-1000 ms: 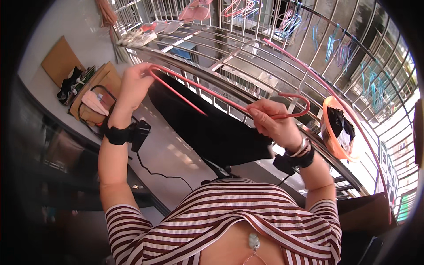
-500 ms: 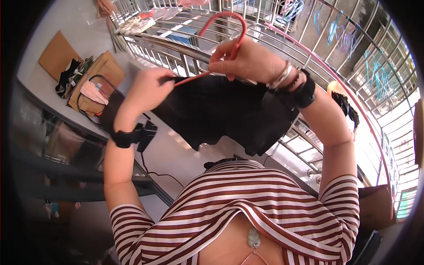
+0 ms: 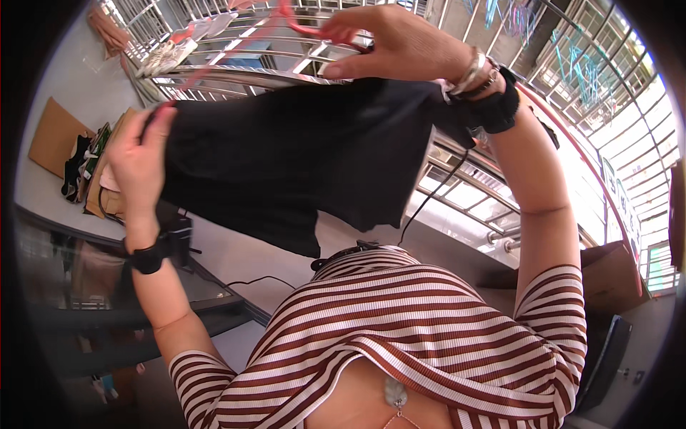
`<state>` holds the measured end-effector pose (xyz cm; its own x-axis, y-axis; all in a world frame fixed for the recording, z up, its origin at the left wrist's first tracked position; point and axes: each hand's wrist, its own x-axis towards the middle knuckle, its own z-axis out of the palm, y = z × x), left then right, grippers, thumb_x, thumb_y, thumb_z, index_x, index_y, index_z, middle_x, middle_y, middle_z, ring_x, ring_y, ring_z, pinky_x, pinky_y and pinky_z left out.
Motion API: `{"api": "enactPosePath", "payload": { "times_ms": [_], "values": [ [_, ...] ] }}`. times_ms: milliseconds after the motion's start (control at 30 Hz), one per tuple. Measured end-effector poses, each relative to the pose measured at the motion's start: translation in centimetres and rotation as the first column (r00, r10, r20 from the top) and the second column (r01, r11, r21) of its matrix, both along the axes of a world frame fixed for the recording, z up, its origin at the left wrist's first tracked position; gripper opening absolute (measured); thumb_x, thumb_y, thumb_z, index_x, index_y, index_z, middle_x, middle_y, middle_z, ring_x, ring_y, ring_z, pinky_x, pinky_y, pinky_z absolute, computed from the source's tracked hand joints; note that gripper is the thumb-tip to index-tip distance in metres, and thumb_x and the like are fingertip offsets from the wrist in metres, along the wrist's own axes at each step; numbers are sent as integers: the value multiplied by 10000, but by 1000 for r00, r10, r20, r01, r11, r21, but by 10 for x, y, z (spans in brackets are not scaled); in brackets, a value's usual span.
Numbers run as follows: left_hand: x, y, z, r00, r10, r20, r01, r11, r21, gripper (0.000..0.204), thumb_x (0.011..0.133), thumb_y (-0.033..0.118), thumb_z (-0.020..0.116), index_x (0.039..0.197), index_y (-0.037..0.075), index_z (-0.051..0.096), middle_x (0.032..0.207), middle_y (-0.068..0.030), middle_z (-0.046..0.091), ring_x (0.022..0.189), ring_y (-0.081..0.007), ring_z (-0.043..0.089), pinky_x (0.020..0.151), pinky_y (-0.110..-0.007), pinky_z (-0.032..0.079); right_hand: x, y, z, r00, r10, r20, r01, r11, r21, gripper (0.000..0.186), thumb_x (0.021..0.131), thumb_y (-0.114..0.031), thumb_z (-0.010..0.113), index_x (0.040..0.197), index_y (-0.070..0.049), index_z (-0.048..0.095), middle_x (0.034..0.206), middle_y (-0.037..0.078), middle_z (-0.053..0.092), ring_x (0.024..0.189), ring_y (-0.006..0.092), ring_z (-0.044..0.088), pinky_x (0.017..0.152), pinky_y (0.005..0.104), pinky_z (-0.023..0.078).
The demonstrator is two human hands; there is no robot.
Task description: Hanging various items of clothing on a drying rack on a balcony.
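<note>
A black garment (image 3: 286, 157), shaped like a pair of shorts, hangs spread out in front of me with its uneven hem downward. My left hand (image 3: 139, 154) is closed on its upper left corner, thumb pressed over the edge. Above the garment's top edge, my right hand (image 3: 400, 46) has its fingertips curled on a red clothes hanger (image 3: 286, 14), near the neck. One arm of the hanger slopes down to the left behind the garment, blurred. Its other side is hidden by my hand and the cloth.
Metal railings (image 3: 286, 75) run across the far side, with shoes (image 3: 168, 57) at their upper left. Blue hangers (image 3: 582, 64) hang at the upper right. Cardboard (image 3: 53, 139) leans by the left wall. A cardboard box (image 3: 607, 275) stands at my right, a dark glossy surface (image 3: 78, 250) at my left.
My left hand has moved left and down, stretching the garment's top edge wide. The right hand has risen slightly, and the hanger has shifted up and left, away from the cloth's edge.
</note>
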<state>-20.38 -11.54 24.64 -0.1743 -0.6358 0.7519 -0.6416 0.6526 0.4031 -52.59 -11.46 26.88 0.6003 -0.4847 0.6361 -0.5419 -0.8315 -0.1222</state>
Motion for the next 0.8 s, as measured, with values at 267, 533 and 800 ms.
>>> {"api": "enactPosePath", "payload": {
  "times_ms": [267, 533, 800],
  "values": [
    [78, 77, 9, 932, 262, 249, -207, 952, -227, 277, 746, 205, 669, 861, -35, 593, 793, -99, 606, 710, -179, 552, 690, -294, 445, -21, 71, -72, 926, -260, 274, 285, 957, -56, 518, 598, -414, 739, 930, -62, 555, 726, 96, 567, 637, 228, 579, 553, 300, 472],
    [72, 38, -67, 966, 136, 221, -115, 988, -104, 191, 742, 72, 651, 822, -67, 548, 732, -172, 549, 655, -300, 504, 646, -340, 412, -29, 67, -126, 920, -218, 325, -8, 819, 573, 496, 754, -443, 600, 977, -2, 566, 716, 155, 602, 698, 284, 595, 640, 337, 470],
    [67, 72, -12, 954, 251, 166, -247, 968, -45, 165, 812, 88, 584, 870, -56, 528, 756, -130, 539, 675, -215, 495, 651, -300, 407, -256, 80, -107, 419, -835, 356, 734, 542, 409, 202, 798, -195, 556, 831, -4, 609, 705, 144, 603, 662, 205, 599, 599, 312, 459]
  ]
}}
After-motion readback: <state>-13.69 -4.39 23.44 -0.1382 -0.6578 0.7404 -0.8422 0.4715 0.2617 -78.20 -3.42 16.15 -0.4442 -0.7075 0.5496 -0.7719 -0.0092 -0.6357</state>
